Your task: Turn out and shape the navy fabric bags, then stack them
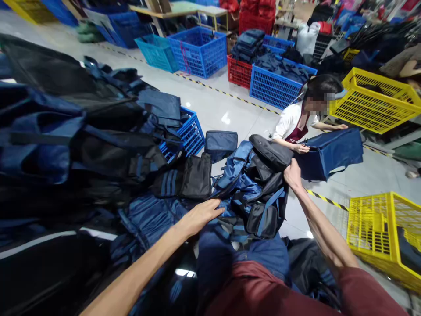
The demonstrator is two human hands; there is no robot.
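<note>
The right hand point(292, 174) grips the top edge of a blue and black backpack point(255, 193) standing in the middle. The left hand point(200, 215) rests flat, fingers loose, on blue fabric point(148, 219) just left of it. A co-worker point(297, 123) sits beyond with a blue bag point(332, 151).
</note>
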